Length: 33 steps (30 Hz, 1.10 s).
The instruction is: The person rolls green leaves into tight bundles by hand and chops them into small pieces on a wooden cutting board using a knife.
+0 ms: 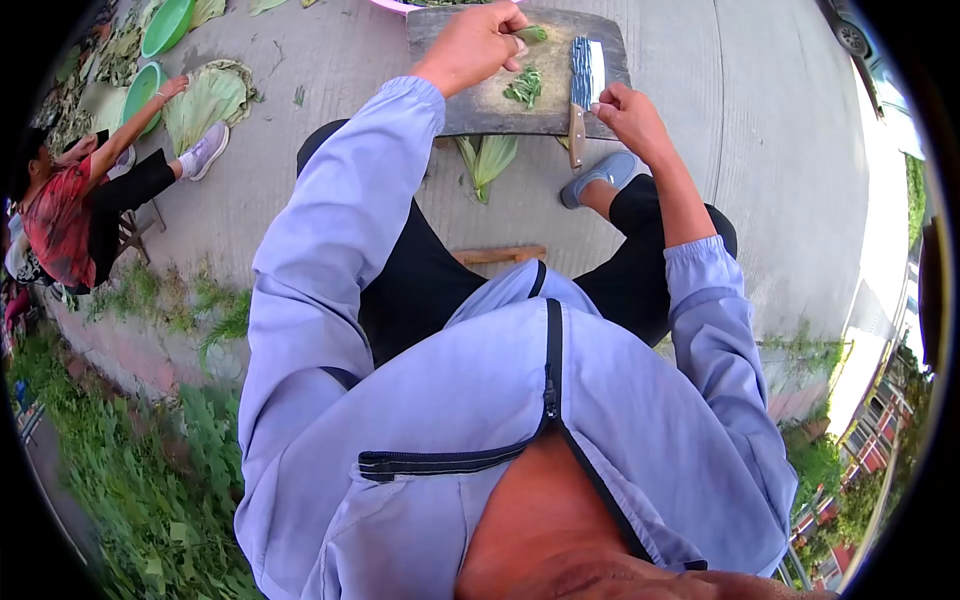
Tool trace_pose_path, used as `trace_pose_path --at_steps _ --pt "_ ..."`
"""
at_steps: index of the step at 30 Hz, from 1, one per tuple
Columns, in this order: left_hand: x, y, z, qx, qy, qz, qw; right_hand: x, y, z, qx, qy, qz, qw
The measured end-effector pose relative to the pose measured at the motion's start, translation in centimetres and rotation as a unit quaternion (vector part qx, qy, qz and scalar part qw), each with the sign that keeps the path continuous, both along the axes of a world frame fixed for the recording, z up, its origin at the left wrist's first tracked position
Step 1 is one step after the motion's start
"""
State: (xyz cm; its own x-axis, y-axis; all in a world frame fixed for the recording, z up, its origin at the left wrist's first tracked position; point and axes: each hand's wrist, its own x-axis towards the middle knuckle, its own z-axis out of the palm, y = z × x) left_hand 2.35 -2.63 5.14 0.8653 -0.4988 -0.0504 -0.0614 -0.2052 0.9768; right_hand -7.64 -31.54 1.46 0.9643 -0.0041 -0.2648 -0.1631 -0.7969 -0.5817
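Note:
My left hand (478, 44) is closed over the far left part of a dark wooden cutting board (470, 118), its fingers pinching a short green vegetable piece (533, 34). Below it on the board lies a small pile of chopped greens (524, 87). A kitchen knife (577, 132) with a wooden handle and a dark-patterned, bright-edged blade rests on the board's right side, its handle over the near edge. My right hand (632, 118) is beside it, thumb and fingers pinched together at the blade's near corner. What those fingers hold, if anything, is hidden.
A pink basin rim (395, 5) shows behind the board. Leaves (487, 162) lie beneath it, near a low wooden piece (500, 255). At left, a seated person (70, 215) reaches by a green basin (145, 97), with large leaves (210, 105) on the concrete.

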Motion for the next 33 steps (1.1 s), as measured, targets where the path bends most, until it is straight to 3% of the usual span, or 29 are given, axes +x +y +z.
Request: trace_pose_path --at_steps 4,8,12,19,27,30,33 --pt "0.8 0.1 -0.6 -0.003 0.002 -0.013 1.0 -0.6 0.2 -4.3 -0.063 0.002 0.004 0.998" --pt "0.5 0.1 1.8 0.018 -0.016 -0.004 1.0 -2.8 2.1 -6.4 -0.132 0.033 0.0 0.991" --pt "0.7 -0.4 2.2 0.027 0.006 -0.012 1.0 -3.6 2.3 -9.0 -0.128 -0.001 -0.015 0.992" --pt "-0.2 -1.7 1.8 0.034 0.02 -0.031 0.999 -3.4 3.0 -8.5 -0.094 -0.011 -0.044 0.995" --pt "-0.5 -1.8 1.4 0.033 0.018 -0.038 0.999 -2.7 2.2 -9.0 -0.067 0.039 -0.099 0.992" --pt "-0.6 -1.6 1.5 0.042 0.008 -0.03 0.999 -2.3 1.3 -9.7 -0.029 0.005 -0.109 0.994" --pt "-0.6 -1.7 1.5 0.054 -0.005 -0.025 0.998 -1.8 1.3 -7.8 0.172 0.074 -0.205 0.961"
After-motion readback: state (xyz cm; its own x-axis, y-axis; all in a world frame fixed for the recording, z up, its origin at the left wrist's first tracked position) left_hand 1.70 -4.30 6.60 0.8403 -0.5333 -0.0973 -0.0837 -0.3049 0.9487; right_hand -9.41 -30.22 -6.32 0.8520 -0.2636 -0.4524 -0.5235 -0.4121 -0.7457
